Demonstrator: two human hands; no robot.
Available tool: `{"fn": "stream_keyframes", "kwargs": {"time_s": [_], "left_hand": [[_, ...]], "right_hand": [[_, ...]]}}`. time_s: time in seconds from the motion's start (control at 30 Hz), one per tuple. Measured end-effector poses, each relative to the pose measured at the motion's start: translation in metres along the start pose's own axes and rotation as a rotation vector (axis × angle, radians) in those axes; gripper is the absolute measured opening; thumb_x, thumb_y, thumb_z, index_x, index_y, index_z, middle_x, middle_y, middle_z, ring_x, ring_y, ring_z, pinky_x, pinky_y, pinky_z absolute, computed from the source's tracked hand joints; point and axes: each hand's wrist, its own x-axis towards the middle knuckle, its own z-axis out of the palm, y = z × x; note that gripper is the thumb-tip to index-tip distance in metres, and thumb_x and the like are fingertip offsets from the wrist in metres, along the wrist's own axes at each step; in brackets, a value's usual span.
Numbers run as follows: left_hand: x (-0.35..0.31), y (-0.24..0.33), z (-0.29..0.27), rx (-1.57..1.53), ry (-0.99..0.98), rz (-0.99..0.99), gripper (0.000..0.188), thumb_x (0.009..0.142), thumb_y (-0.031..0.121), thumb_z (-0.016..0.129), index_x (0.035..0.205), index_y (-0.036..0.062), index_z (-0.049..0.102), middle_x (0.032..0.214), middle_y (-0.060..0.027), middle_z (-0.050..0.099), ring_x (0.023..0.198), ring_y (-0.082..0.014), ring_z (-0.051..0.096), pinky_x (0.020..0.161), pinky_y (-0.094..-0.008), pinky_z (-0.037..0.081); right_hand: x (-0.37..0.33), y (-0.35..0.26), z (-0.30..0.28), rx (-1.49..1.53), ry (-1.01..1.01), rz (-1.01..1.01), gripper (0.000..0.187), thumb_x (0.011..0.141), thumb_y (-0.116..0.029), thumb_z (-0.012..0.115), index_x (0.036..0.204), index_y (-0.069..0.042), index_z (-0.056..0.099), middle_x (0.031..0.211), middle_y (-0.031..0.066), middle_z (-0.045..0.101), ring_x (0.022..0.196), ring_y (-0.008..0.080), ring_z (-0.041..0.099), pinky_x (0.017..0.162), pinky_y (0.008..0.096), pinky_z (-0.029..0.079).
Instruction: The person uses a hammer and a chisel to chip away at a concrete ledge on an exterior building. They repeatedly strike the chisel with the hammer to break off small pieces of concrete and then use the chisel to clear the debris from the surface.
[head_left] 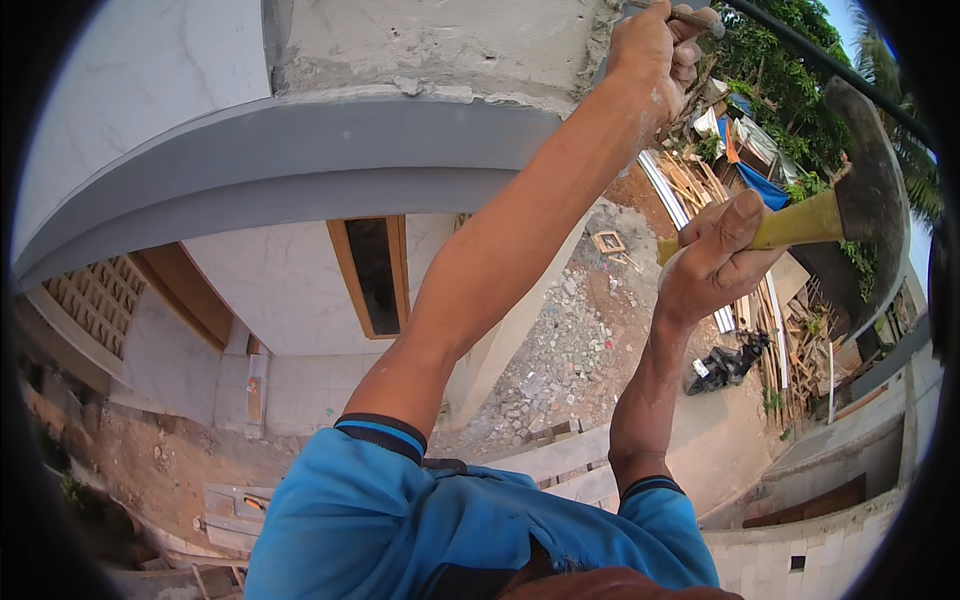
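Note:
My left hand [655,60] is raised to the wall's corner at the top, its fingers closed round a thin metal chisel [714,28]. The chisel's blunt end sticks out to the right of the fist, and its other end is hidden or cut off by the frame's edge. Lower and to the right, my right hand [715,255] grips a hammer by its yellow handle [800,222]. The big dark hammer head [872,200] is apart from the chisel. Beside my left hand is the rough, chipped edge of a cement-plastered wall [440,45].
A grey ledge [300,150] runs below the plaster, with marble-look panels [150,70] at left. A dark rod [820,55] crosses the upper right. Far below lie rubble [550,360], planks [560,460], a black bag [728,362] and stacked timber [795,350].

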Motion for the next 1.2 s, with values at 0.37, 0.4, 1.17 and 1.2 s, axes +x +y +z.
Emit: {"fn": "stream_keyframes", "kwargs": {"time_s": [0.37,0.4,1.17,1.2], "left_hand": [[0.001,-0.002,0.007,0.004,0.186,0.040,0.022,0.105,0.028,0.054,0.095,0.0115,0.065,0.077,0.0028,0.062,0.050,-0.0051,0.044,0.041,-0.0195,0.030],[0.001,-0.001,0.005,-0.013,0.221,0.055,0.023,0.105,0.028,0.054,0.094,0.0116,0.065,0.077,0.0030,0.063,0.050,-0.0049,0.044,0.041,-0.0193,0.030],[-0.113,-0.006,-0.031,0.602,0.211,0.046,0.033,0.105,0.039,0.053,0.109,0.0071,0.060,0.090,-0.0064,0.073,0.069,-0.0071,0.053,0.064,-0.0240,0.042],[-0.111,-0.005,-0.029,0.584,0.202,0.053,0.034,0.105,0.039,0.053,0.110,0.0067,0.060,0.091,-0.0067,0.073,0.069,-0.0070,0.053,0.065,-0.0238,0.042]], "right_hand": [[-0.010,0.022,0.015,0.036,0.100,0.082,0.039,0.107,-0.037,0.053,0.102,0.002,0.051,0.064,0.0010,0.045,0.056,0.0104,0.045,0.051,0.0271,0.037],[0.000,0.018,0.011,-0.225,-0.234,0.170,0.038,0.107,-0.036,0.055,0.104,0.002,0.052,0.068,0.0014,0.047,0.062,0.0113,0.048,0.055,0.0277,0.039],[-0.035,0.006,-0.039,0.199,-0.086,0.613,0.034,0.107,-0.040,0.051,0.098,-0.008,0.051,0.058,-0.0038,0.039,0.044,0.0045,0.036,0.041,0.0231,0.029],[-0.035,0.005,-0.039,0.193,-0.089,0.619,0.034,0.107,-0.040,0.051,0.097,-0.008,0.050,0.058,-0.0039,0.039,0.044,0.0044,0.036,0.041,0.0231,0.029]]}}
